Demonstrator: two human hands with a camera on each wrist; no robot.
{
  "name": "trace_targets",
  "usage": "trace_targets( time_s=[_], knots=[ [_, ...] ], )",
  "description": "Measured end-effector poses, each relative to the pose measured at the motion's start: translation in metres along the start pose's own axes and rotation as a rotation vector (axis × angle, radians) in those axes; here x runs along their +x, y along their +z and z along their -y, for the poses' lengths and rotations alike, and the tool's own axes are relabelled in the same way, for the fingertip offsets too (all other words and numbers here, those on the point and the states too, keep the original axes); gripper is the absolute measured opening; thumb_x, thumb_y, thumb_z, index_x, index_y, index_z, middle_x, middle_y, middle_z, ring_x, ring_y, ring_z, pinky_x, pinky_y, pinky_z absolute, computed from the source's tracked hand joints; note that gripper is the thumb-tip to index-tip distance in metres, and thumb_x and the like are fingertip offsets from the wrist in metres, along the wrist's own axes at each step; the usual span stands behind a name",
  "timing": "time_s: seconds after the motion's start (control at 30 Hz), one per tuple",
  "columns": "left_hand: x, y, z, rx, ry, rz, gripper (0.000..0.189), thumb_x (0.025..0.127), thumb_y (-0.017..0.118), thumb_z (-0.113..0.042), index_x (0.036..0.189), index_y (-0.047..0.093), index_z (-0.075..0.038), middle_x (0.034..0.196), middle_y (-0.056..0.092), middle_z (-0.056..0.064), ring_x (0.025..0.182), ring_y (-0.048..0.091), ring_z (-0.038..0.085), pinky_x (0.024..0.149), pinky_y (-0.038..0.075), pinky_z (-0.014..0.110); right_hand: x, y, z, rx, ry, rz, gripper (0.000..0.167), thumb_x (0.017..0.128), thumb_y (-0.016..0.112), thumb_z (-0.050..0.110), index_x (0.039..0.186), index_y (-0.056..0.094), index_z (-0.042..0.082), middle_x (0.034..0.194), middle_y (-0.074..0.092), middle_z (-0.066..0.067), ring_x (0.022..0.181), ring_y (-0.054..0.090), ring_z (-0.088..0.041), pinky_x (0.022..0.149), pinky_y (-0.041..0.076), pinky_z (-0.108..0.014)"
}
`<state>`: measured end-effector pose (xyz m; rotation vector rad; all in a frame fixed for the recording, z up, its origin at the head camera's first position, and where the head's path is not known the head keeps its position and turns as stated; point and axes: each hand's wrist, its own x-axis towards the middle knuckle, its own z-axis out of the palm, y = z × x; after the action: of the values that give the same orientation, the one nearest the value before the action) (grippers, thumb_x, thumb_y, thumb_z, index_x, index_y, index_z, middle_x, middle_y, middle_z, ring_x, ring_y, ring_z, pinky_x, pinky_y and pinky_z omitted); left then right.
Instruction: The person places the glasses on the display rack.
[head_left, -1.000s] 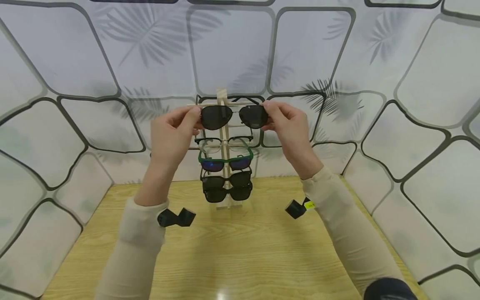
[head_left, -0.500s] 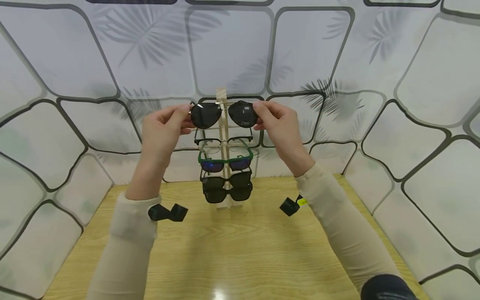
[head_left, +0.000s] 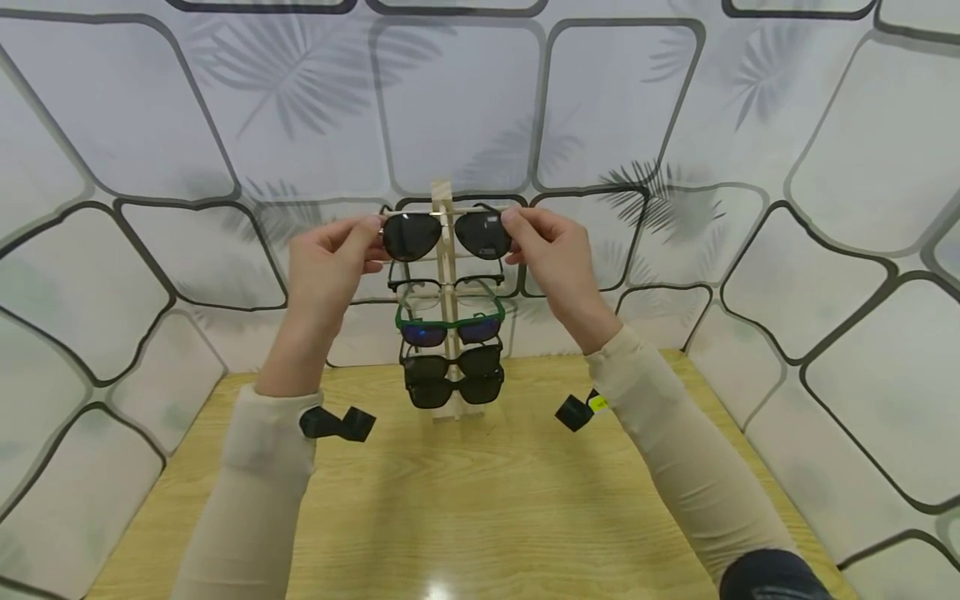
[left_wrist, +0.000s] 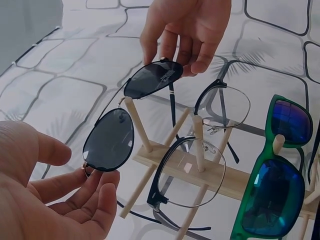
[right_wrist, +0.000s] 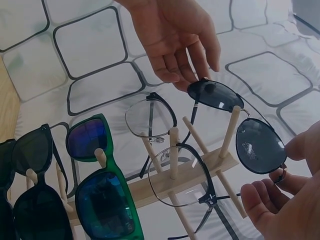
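Note:
Black aviator sunglasses [head_left: 412, 237] are at the top of a wooden display stand [head_left: 442, 193], their bridge at the top peg [left_wrist: 138, 125]. My left hand [head_left: 324, 265] holds them by the hinge at one end; in the left wrist view its fingertips are at the hinge and its thumb is a little apart from the lens. At the other end my right hand [head_left: 558, 262] pinches the frame, thumb at the lens edge. Below are clear half-rim glasses [left_wrist: 192, 172], then green-framed sunglasses with blue lenses [head_left: 424, 333].
Two pairs of black sunglasses [head_left: 427, 365] fill the stand's lower pegs. It stands on a wooden table [head_left: 465, 500], close to a patterned back wall [head_left: 457, 100]. Small black cameras are strapped at both sleeves.
Over the last second, the aviator sunglasses and both hands have shifted left, to the middle of the stand's top. In the last half second they have barely moved.

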<state>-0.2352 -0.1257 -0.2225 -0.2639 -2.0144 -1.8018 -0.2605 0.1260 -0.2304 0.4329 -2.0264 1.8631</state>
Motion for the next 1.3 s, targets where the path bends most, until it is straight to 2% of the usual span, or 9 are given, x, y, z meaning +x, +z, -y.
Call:
trace_targets(
  time_s=[0.43, 0.73, 0.97, 1.07, 1.17, 1.3],
  knots=[
    [-0.0003, 0.0004, 0.0029, 0.031, 0.024, 0.001, 0.036, 0.106, 0.066, -0.027, 0.125, 0.076, 0.001, 0.078, 0.073, -0.018, 0.077, 0.072, 0.007, 0.075, 0.059, 0.018, -0.0003, -0.0003, -0.0028, -0.012, 0.016, 0.009, 0.036, 0.105, 0.067, 0.026, 0.131, 0.073, 0.001, 0.094, 0.07, 0.003, 0.077, 0.066, -0.012, 0.08, 0.061, -0.027],
    [-0.0014, 0.002, 0.0049, 0.034, 0.014, 0.006, 0.037, 0.106, 0.065, -0.027, 0.127, 0.075, 0.002, 0.079, 0.072, -0.018, 0.077, 0.071, 0.005, 0.076, 0.059, 0.019, -0.0018, -0.0021, -0.0041, -0.03, 0.021, 0.013, 0.039, 0.105, 0.068, 0.028, 0.132, 0.072, 0.001, 0.093, 0.069, 0.003, 0.078, 0.067, -0.015, 0.082, 0.06, -0.03],
    [-0.0019, 0.003, 0.0062, 0.034, 0.022, 0.008, 0.035, 0.106, 0.065, -0.024, 0.127, 0.075, 0.001, 0.079, 0.072, -0.019, 0.078, 0.072, 0.005, 0.074, 0.058, 0.019, -0.0032, -0.002, -0.0056, -0.029, 0.031, 0.019, 0.038, 0.105, 0.067, 0.027, 0.134, 0.071, 0.002, 0.094, 0.068, 0.003, 0.087, 0.067, -0.024, 0.081, 0.061, -0.029],
    [-0.0028, 0.0023, 0.0063, 0.042, 0.018, 0.011, 0.035, 0.106, 0.065, -0.025, 0.127, 0.075, 0.001, 0.08, 0.072, -0.02, 0.078, 0.072, 0.004, 0.074, 0.058, 0.019, -0.0035, -0.0014, -0.0062, -0.029, 0.033, 0.018, 0.038, 0.105, 0.067, 0.027, 0.133, 0.071, 0.001, 0.093, 0.068, 0.003, 0.086, 0.067, -0.023, 0.081, 0.061, -0.028],
    [-0.0034, 0.0011, 0.0063, 0.066, 0.015, 0.015, 0.035, 0.106, 0.064, -0.026, 0.128, 0.075, -0.001, 0.087, 0.075, -0.012, 0.08, 0.072, 0.004, 0.074, 0.058, 0.019, -0.0038, -0.0013, -0.0066, -0.033, 0.03, 0.022, 0.038, 0.105, 0.067, 0.027, 0.133, 0.071, 0.002, 0.093, 0.068, 0.001, 0.085, 0.066, -0.02, 0.081, 0.061, -0.029],
    [-0.004, -0.0011, 0.0063, 0.119, 0.022, 0.031, 0.037, 0.108, 0.062, -0.029, 0.134, 0.073, -0.006, 0.11, 0.078, 0.012, 0.084, 0.072, 0.001, 0.077, 0.059, 0.018, -0.0045, -0.0044, -0.0079, -0.047, 0.025, 0.035, 0.038, 0.106, 0.066, 0.028, 0.137, 0.07, 0.007, 0.096, 0.069, 0.0, 0.084, 0.066, -0.015, 0.082, 0.061, -0.034]
  ],
)
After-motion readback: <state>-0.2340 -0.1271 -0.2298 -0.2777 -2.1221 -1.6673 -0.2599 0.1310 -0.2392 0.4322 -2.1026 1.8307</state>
